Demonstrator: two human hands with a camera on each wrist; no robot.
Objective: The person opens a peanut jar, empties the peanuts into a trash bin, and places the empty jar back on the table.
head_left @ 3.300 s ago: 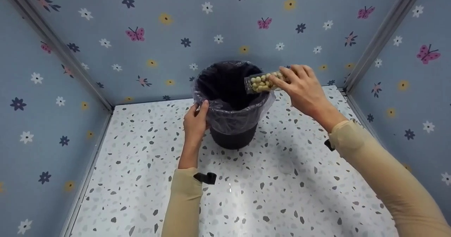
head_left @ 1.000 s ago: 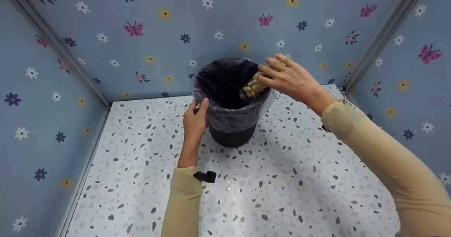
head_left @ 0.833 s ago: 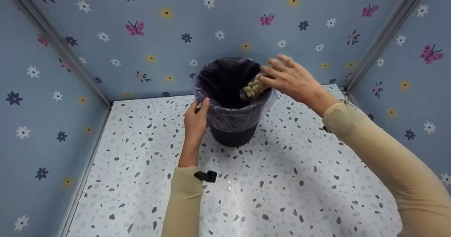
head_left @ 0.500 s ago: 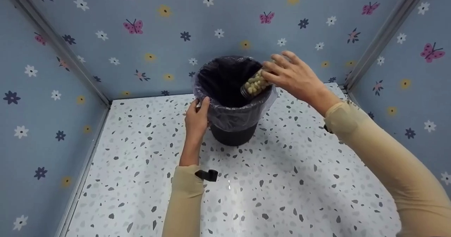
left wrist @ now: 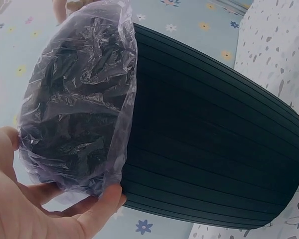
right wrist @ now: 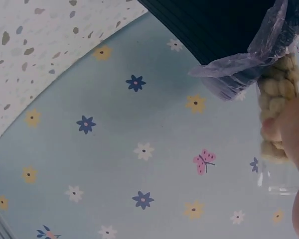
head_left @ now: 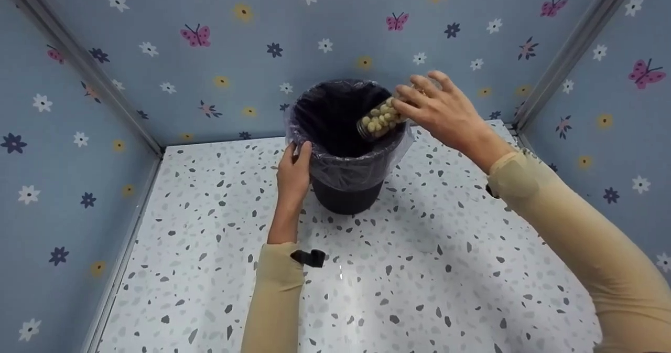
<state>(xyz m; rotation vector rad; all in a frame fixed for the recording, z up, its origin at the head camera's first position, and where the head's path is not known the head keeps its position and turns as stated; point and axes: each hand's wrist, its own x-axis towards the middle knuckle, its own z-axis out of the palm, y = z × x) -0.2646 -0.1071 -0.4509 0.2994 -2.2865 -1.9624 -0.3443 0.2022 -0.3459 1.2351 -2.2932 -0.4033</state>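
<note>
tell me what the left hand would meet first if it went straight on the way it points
Likely the plastic bin liner, which the left hand touches, then the dark trash bin underneath; depth is hard to judge.

Right hand (head_left: 446,113) partly hides jar (head_left: 381,118); bin (head_left: 347,198) depths unseen.

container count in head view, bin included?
2: the black bin, on the floor, and the clear jar, held tilted at the bin's opening by the right hand. The bin's inside is too dark to rule out more.
</note>
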